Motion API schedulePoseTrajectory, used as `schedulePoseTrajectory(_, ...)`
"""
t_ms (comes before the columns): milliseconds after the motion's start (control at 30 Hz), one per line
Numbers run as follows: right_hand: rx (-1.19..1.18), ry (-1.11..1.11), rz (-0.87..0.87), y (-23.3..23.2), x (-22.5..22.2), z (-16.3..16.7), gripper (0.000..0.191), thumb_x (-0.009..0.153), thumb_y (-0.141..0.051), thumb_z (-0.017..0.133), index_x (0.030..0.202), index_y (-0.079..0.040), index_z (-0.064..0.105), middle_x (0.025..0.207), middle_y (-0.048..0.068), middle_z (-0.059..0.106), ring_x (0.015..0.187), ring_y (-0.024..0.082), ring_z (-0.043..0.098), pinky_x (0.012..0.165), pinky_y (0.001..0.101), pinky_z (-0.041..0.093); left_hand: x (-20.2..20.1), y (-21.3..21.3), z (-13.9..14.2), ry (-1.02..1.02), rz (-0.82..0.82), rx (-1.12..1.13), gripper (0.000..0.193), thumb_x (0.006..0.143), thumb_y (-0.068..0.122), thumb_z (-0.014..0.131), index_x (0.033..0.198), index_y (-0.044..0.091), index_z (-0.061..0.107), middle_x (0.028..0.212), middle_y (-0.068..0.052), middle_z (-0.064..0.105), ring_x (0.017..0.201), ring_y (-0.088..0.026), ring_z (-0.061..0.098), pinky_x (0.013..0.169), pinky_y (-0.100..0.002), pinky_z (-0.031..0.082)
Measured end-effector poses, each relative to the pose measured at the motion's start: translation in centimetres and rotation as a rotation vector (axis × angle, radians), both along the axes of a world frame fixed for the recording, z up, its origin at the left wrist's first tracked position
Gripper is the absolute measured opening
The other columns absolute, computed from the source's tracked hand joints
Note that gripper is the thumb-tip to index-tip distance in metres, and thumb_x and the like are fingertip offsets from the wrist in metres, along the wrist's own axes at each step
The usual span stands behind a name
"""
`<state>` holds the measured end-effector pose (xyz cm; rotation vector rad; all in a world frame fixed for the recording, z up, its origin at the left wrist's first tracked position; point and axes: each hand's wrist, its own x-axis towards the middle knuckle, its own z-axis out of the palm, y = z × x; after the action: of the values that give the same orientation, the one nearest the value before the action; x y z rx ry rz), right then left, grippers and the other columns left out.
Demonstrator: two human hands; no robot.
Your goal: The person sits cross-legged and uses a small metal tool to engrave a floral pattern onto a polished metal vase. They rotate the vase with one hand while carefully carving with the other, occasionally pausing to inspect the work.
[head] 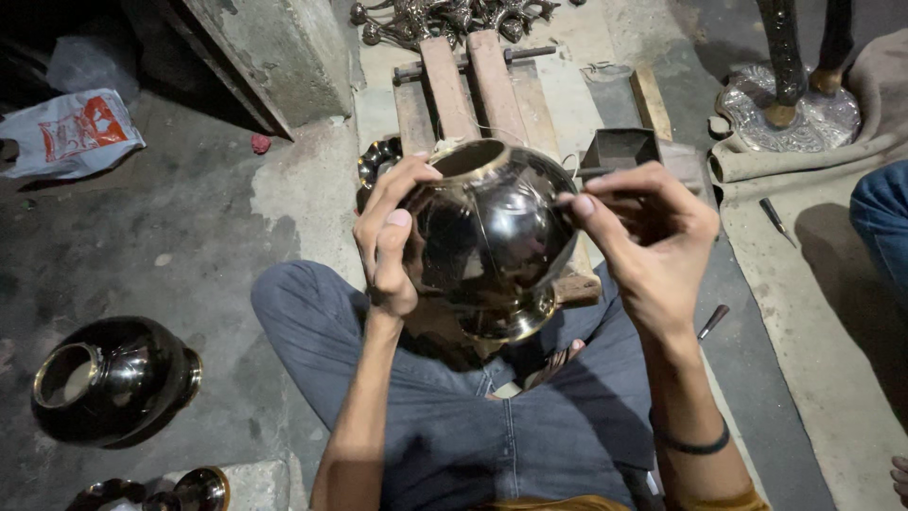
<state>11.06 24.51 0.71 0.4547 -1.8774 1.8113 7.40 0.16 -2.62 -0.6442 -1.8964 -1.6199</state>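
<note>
The round metal pot sits between the left hand and the right hand, above the person's crossed legs; behind it lie wooden planks, with a small metal box to their right; a second pot lies on the floor far left; a plastic bag lies behind that; an engraved plate sits far right.
</note>
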Motion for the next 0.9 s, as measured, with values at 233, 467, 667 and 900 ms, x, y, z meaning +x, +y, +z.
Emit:
schedulePoseTrajectory(233,-0.088,-0.059,-0.004,1.4,2.6,-1.3,0.011,0.099,0.005,0.073,0.109,0.002,0.068,0.102,0.009,0.071,0.096,0.015,0.075,0.090,0.0257,0.062,0.5,0.8,0.1,0.049,-0.118,-0.035,0.060,0.096,0.041,0.040,0.122,-0.006,0.066,0.135,-0.023,0.066,0.133,-0.037,0.061,0.119,-0.043,0.044)
schedulePoseTrajectory(467,-0.055,0.042,-0.034,1.8,2.9,-2.2,0.011,0.101,0.011,0.074,0.106,0.005,0.066,0.107,0.009,0.066,0.099,0.015,0.071,0.091,0.0230,0.059,0.3,1.3,0.2,0.069,-0.111,-0.052,0.060,0.098,0.042,0.040,0.122,-0.006,0.067,0.132,-0.022,0.067,0.133,-0.036,0.062,0.120,-0.044,0.043)
schedulePoseTrajectory(667,-0.063,0.007,0.063,2.5,2.0,-1.4,0.013,0.098,0.011,0.072,0.109,0.005,0.068,0.107,0.009,0.067,0.099,0.017,0.074,0.091,0.0258,0.063,0.1,1.2,-0.1,0.013,-0.126,-0.037,0.060,0.095,0.042,0.041,0.121,-0.006,0.067,0.137,-0.023,0.065,0.135,-0.036,0.059,0.121,-0.043,0.041)
schedulePoseTrajectory(900,0.051,0.029,0.033,1.9,1.4,-0.4,0.014,0.098,0.008,0.076,0.109,0.003,0.071,0.102,0.008,0.069,0.091,0.012,0.073,0.083,0.0207,0.061,-0.7,0.8,-0.3,-0.050,-0.177,0.022,0.062,0.093,0.043,0.041,0.121,-0.006,0.066,0.140,-0.023,0.063,0.139,-0.036,0.058,0.123,-0.044,0.041)
